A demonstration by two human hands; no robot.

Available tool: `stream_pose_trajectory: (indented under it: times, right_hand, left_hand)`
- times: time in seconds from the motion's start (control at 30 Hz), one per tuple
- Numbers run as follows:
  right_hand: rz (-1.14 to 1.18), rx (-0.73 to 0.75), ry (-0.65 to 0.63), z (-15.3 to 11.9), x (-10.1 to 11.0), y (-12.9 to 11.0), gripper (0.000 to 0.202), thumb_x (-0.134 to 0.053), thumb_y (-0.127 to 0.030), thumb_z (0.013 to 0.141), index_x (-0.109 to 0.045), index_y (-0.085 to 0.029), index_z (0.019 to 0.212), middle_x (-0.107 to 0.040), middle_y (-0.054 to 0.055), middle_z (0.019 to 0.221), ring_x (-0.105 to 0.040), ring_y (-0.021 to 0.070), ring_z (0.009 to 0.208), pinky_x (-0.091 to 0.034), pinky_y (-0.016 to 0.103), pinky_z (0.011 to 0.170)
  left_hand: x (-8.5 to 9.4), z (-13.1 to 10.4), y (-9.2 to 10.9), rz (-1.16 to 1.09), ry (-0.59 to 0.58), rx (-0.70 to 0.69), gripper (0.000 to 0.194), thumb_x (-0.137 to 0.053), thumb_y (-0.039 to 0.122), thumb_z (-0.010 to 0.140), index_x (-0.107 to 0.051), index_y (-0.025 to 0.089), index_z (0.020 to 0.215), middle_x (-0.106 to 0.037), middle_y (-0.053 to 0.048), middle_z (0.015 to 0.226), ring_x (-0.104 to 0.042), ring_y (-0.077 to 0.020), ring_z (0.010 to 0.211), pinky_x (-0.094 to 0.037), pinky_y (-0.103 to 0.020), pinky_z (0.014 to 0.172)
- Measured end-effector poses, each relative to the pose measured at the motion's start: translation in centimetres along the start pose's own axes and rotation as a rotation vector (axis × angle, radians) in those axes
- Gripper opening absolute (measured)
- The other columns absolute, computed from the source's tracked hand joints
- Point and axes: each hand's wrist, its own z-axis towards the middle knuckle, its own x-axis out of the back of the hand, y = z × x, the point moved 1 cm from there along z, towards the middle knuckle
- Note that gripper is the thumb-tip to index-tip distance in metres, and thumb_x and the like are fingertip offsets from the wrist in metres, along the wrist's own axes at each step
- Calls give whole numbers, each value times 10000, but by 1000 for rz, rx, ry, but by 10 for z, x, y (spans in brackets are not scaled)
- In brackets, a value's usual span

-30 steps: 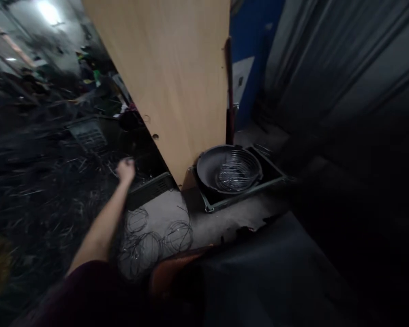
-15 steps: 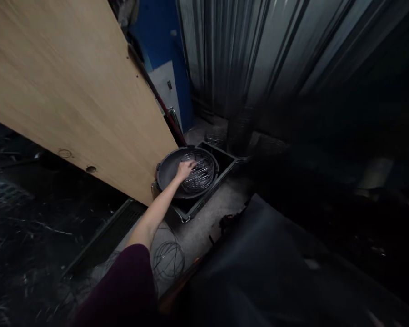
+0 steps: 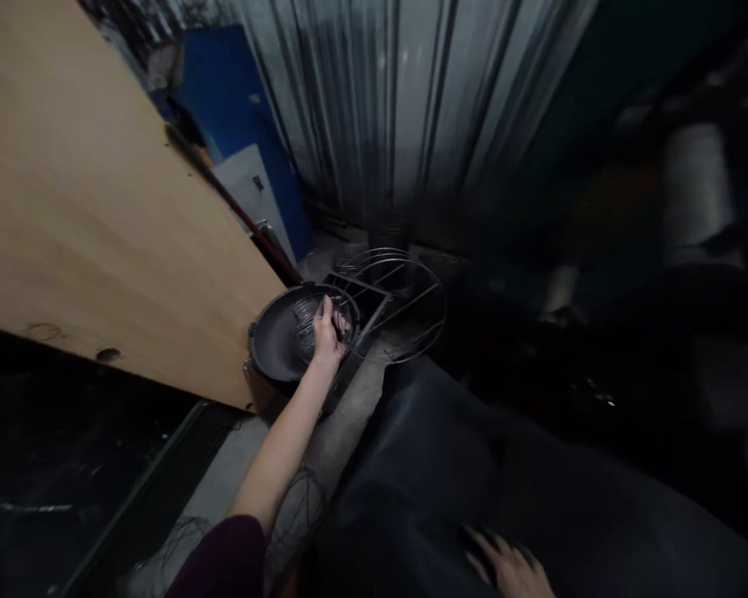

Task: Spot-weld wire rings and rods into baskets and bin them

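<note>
My left hand (image 3: 327,332) is closed on the near side of a round wire rack (image 3: 445,301) with thin crossing bars. The rack sticks out to the right, past the rim of a dark round pan (image 3: 274,332). More wire pieces (image 3: 305,322) lie inside the pan, partly hidden by my hand. Under the pan stands a dark rectangular crate (image 3: 372,322). At the bottom edge, my right hand (image 3: 511,569) has its fingers spread over dark cloth (image 3: 424,465) and holds nothing that I can see.
A large wooden board (image 3: 112,208) slants along the left. Behind it lean a blue panel (image 3: 230,91) and a dark red pole (image 3: 274,257). Corrugated sheeting (image 3: 405,100) forms the back. Loose wire coils (image 3: 296,507) lie on the floor. The right side is dark and blurred.
My left hand has taken hold of the wire rack and brought it partly out of the pan toward the right. My right hand has come into view at the bottom. The view has shifted.
</note>
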Motion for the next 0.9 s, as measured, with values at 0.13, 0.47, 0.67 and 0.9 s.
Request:
stream_pose_trajectory:
  times: [0.13,0.47,0.67,0.9]
  right_hand:
    - [200,-154,184,47,57,-9,393,-391,-431,902,-652,-236,1121,-675,99,1066,-642,276,974,-511,437,834]
    - [572,-440,313,182,40,-42,283,-535,-299,825,-614,-130,1037,-655,165,1004,-619,297,970,-483,443,885]
    - [876,-279,363,131,69,4,390,-508,-469,860,-614,-241,1157,-638,86,1158,-577,253,1101,-424,446,989]
    - [1099,-182,469,76,157,55,1107,-749,-505,683,-25,-286,1491,-446,140,1365,-455,257,1245,-391,443,1014]
  left_hand:
    - [-45,-31,-18,8,-129,64,354,-665,503,777,-605,154,793,-280,126,353,-248,-38,292,-288,-169,367]
    - [-86,-58,-13,32,-288,34,297,-662,458,799,-625,164,769,-314,117,341,-256,-30,277,-282,-169,378]
    - [-97,-81,-65,-13,-294,283,380,-689,523,740,-591,157,716,-287,119,316,-231,-26,276,-275,-162,375]
    - [-104,-101,-123,132,-418,368,493,-628,641,708,-594,154,781,-516,36,515,-504,-76,452,-433,-192,511]
